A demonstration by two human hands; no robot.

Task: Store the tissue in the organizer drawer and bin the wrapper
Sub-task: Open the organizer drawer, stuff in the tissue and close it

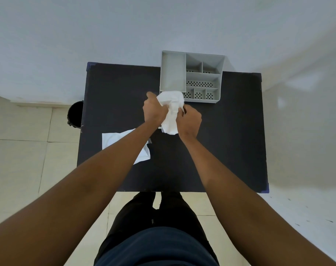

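A crumpled white tissue (171, 110) is held over the black table (230, 131), just in front of the grey organizer (192, 77). My left hand (153, 111) grips its left side and my right hand (190, 121) pinches its right side. The tissue's top edge overlaps the organizer's front left corner. A flat white wrapper (113, 139) lies on the table's left part, partly hidden under my left forearm. No drawer can be made out on the organizer from this angle.
A black bin (75, 114) stands on the tiled floor just off the table's left edge. The organizer has one long compartment on the left and several small perforated ones on the right. A white wall runs behind the table.
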